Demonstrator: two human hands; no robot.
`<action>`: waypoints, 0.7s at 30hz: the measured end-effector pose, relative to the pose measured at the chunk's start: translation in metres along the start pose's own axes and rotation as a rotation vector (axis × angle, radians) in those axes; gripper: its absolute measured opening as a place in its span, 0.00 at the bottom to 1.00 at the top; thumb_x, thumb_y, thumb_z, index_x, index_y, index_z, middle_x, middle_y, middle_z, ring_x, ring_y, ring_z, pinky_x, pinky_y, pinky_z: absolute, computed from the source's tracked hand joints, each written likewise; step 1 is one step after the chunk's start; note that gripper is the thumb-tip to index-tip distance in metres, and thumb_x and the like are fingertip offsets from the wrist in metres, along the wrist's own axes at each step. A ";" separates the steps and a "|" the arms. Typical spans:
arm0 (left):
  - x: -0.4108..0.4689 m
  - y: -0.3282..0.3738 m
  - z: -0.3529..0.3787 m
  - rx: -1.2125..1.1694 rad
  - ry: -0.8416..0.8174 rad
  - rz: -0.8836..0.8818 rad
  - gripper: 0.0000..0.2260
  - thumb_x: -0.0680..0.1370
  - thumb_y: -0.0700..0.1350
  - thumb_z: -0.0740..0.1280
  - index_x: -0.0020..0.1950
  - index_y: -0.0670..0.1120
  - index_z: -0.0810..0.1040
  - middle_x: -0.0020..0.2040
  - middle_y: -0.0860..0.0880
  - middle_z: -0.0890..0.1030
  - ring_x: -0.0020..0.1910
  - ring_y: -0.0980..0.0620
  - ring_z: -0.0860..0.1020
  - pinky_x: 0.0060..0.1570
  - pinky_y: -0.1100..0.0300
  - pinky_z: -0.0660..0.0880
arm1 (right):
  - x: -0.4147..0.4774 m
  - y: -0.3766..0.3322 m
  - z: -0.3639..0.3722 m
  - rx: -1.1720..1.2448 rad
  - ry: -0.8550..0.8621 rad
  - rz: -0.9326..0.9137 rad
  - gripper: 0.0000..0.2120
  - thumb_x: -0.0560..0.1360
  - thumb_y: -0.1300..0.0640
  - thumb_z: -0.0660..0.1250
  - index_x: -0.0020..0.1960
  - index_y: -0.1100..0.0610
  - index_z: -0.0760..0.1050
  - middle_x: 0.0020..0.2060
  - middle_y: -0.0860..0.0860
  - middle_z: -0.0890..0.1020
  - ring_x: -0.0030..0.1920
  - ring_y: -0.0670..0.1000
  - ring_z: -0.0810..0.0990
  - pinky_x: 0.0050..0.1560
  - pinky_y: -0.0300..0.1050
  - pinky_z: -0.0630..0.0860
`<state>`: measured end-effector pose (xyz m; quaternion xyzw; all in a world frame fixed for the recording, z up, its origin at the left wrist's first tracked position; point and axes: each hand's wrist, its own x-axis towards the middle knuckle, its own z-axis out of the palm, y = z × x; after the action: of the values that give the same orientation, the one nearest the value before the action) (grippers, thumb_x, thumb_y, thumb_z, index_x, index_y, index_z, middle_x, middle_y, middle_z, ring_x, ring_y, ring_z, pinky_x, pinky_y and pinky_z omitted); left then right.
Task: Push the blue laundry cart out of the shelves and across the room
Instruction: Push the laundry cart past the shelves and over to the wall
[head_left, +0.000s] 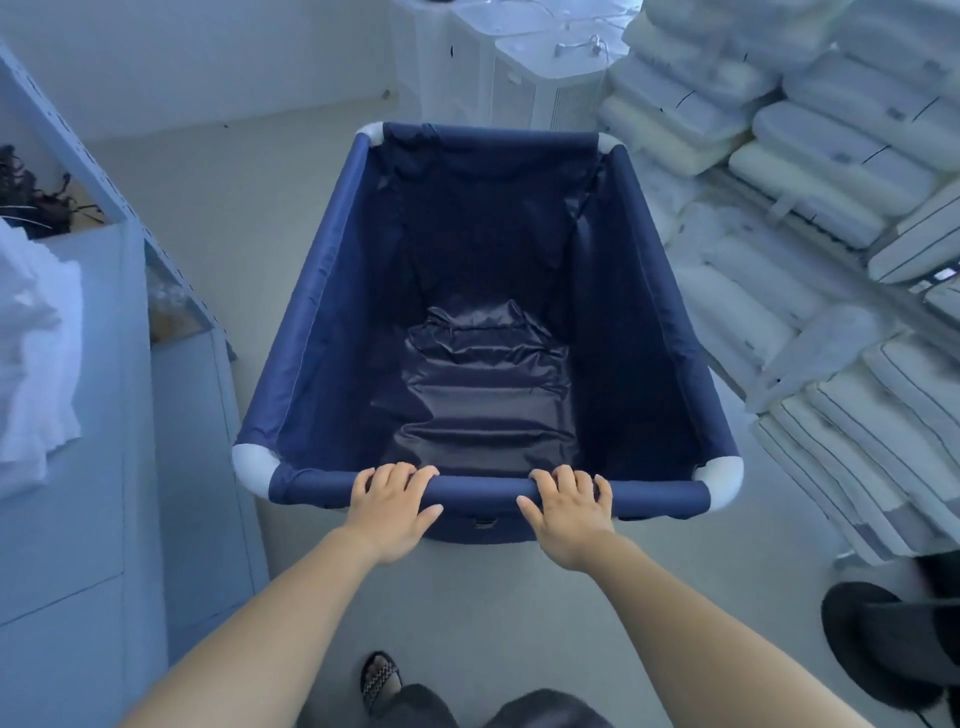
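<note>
Cart (332, 291) sits dead ahead of us, long axis running away between metal shelving (78, 156) and stacked pillows (810, 171). Our left hand (392, 506) and right hand (569, 512) clamp its near rail (483, 491), equally close; push straight forward.

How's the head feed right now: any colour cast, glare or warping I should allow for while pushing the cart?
Head view: strong cool blue cast, soft even light; sheen on the wrinkled liner at the bottom of the blue laundry cart; wide-angle bowing splays the shelf on the left and the stacked pillows; both hands, left hand and right hand, look sharp on the near rail.
</note>
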<state>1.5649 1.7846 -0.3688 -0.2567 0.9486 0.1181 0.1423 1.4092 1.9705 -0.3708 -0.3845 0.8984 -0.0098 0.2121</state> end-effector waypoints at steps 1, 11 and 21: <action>-0.006 0.010 0.003 0.011 0.016 -0.023 0.20 0.79 0.58 0.53 0.71 0.55 0.58 0.66 0.53 0.67 0.68 0.50 0.63 0.71 0.50 0.53 | -0.006 0.013 -0.001 -0.003 0.004 -0.053 0.22 0.80 0.41 0.46 0.70 0.47 0.57 0.63 0.49 0.66 0.65 0.55 0.63 0.71 0.54 0.48; -0.070 0.120 0.044 -0.144 0.155 -0.207 0.17 0.79 0.55 0.57 0.69 0.58 0.65 0.64 0.53 0.72 0.68 0.51 0.65 0.72 0.49 0.53 | -0.060 0.129 0.010 -0.062 0.041 -0.326 0.18 0.80 0.43 0.47 0.69 0.42 0.57 0.61 0.44 0.70 0.59 0.53 0.69 0.62 0.51 0.59; -0.128 0.220 0.067 -0.212 0.104 -0.258 0.17 0.80 0.52 0.56 0.69 0.61 0.63 0.63 0.56 0.71 0.67 0.54 0.64 0.70 0.53 0.54 | -0.123 0.211 0.021 -0.094 0.072 -0.378 0.19 0.79 0.41 0.48 0.68 0.40 0.60 0.60 0.42 0.71 0.58 0.51 0.69 0.62 0.49 0.59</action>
<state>1.5707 2.0475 -0.3560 -0.3955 0.8962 0.1847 0.0793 1.3478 2.2073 -0.3823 -0.5550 0.8168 -0.0212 0.1561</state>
